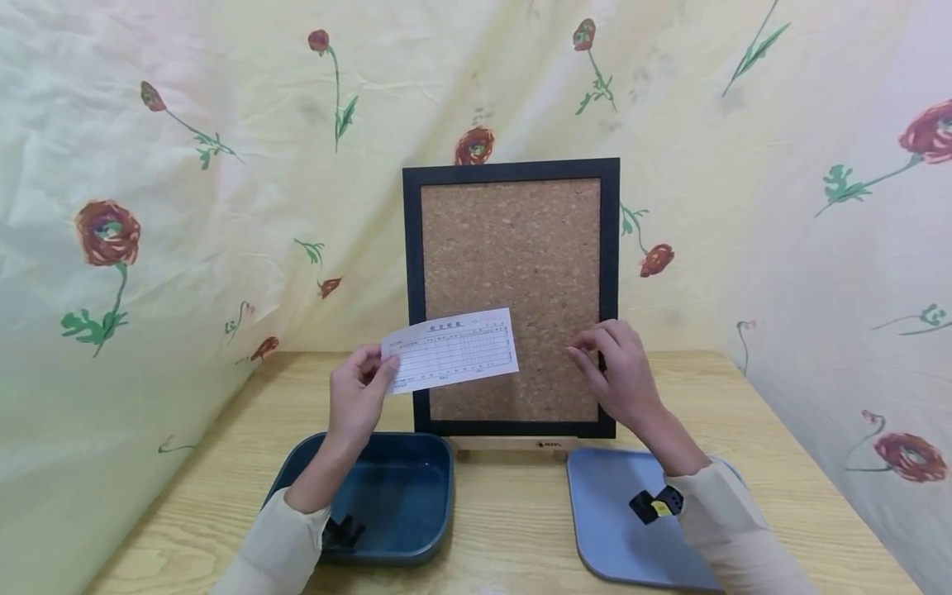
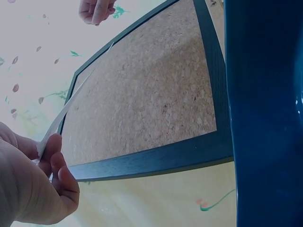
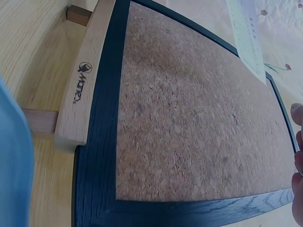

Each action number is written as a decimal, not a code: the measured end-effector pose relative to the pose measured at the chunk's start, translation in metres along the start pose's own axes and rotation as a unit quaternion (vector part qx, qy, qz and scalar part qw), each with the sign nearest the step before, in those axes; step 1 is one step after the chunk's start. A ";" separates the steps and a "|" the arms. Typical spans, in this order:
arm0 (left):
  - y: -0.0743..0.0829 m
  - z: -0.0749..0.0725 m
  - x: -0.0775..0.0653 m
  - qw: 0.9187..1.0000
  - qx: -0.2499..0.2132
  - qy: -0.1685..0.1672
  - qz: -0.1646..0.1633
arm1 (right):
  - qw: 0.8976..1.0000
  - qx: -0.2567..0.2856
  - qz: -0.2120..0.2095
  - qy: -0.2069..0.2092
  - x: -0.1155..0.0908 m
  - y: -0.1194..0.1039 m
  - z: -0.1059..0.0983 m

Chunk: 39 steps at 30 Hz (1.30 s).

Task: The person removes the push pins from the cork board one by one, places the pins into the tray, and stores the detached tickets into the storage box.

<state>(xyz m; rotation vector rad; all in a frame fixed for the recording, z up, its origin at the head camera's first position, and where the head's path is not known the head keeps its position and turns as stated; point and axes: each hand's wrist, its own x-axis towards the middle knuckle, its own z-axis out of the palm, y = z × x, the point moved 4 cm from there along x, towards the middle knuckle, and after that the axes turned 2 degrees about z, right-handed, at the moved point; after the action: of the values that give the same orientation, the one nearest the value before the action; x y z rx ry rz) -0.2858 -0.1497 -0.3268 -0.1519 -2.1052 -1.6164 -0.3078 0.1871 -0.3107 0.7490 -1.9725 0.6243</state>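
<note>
A white printed paper slip [image 1: 454,351] with a ruled table is pinched at its left end between the thumb and fingers of my left hand [image 1: 360,392]. The slip tilts slightly and overlaps the lower left of a cork board [image 1: 513,248] with a black frame. In the left wrist view the slip [image 2: 64,111] shows nearly edge-on. My right hand [image 1: 621,368] is raised at the board's lower right, thumb and forefinger brought together at a tiny object mostly hidden by the fingertips; I cannot tell its kind.
The board stands on a wooden base [image 1: 513,444] on the wooden table [image 1: 513,512]. A dark blue tray [image 1: 446,504] lies under my left forearm, and a light blue tray [image 1: 595,512] under the right one. Flowered cloth [image 1: 245,83] hangs behind and at both sides.
</note>
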 end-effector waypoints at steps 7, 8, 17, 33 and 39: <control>-0.003 -0.009 -0.002 1.000 0.000 0.000 -0.012 | 1.000 -0.005 0.013 -0.008 -0.005 0.005 -0.007; -0.003 -0.010 -0.002 1.000 0.001 0.001 -0.013 | 1.000 -0.006 0.014 -0.008 -0.006 0.006 -0.008; -0.004 -0.026 -0.007 1.000 -0.003 0.011 -0.024 | 1.000 -0.025 0.008 -0.017 -0.016 0.009 -0.019; -0.014 -0.052 -0.018 0.996 0.017 0.013 -0.086 | 0.999 -0.024 0.004 -0.038 -0.040 0.015 -0.034; -0.018 -0.059 -0.020 0.995 0.020 0.010 -0.099 | 0.998 -0.030 0.005 -0.049 -0.050 0.018 -0.039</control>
<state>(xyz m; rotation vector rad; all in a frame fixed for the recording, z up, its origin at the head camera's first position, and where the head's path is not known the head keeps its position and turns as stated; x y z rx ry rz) -0.2569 -0.2059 -0.3404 0.0889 -2.1941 -1.6766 -0.2784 0.2386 -0.3392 0.7448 -2.0771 0.5402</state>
